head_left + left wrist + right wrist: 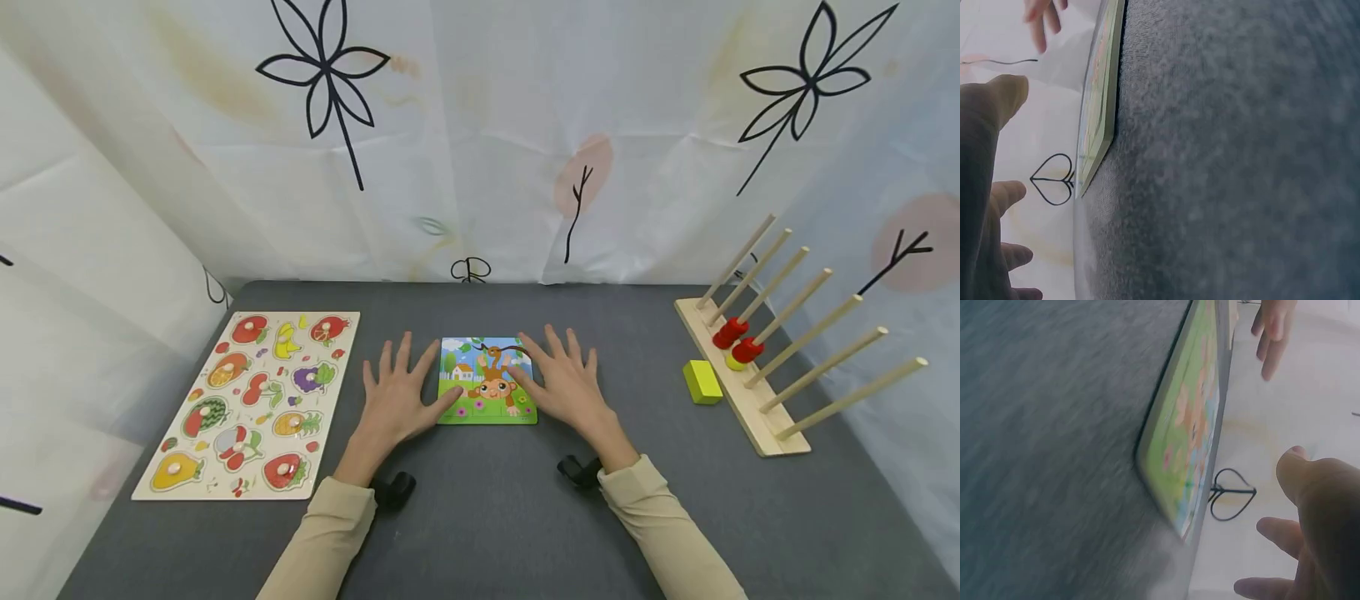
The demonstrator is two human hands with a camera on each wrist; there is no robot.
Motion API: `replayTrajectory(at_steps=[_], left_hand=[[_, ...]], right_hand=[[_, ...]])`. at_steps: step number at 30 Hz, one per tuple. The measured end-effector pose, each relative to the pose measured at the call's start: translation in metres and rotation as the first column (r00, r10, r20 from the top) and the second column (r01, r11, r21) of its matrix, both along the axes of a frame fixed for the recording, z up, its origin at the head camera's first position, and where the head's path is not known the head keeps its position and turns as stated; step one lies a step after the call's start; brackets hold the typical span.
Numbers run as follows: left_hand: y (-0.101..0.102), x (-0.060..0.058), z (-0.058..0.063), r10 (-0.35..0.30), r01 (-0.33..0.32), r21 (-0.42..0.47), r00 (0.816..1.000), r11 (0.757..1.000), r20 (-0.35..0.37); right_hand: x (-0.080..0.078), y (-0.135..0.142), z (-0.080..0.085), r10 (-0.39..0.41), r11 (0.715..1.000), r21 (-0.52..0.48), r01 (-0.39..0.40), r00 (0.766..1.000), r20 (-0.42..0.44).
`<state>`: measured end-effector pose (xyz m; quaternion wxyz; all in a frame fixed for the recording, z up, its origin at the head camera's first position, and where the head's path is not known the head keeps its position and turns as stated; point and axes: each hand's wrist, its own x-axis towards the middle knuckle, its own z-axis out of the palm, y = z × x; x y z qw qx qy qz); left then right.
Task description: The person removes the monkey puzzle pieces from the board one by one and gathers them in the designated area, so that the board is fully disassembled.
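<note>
Grey table (480,508) bears the monkey puzzle (491,389) — left hand (400,402) raised at its left, right hand (567,385) at its right, fingers spread apart — with the fruit board (245,417) farther left.

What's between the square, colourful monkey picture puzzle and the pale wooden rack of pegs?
The head view shows the right hand nearer the puzzle, a yellow rectangular block beside the rack, and bare dark grey tabletop between hand and block.

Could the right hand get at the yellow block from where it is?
Probably yes: the right hand holds nothing, and only grey tabletop shows between it and the yellow block.
</note>
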<state>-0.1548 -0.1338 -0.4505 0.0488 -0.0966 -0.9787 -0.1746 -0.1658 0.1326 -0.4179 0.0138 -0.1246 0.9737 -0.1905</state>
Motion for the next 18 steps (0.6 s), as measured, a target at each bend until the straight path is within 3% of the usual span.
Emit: replayTrajectory(at_steps=[10,18], left_hand=[[0.012,-0.005,0.004,-0.034,0.036,-0.062,0.998,0.997,0.044],[0.018,-0.012,0.005,-0.003,0.015,-0.119,0.994,0.993,0.105]], right_hand=[[-0.011,-0.032,0.006,0.063,0.998,-0.016,-0.063,0.998,0.020],[-0.021,-0.057,0.006,0.135,0.991,-0.001,-0.135,0.990,0.048]])
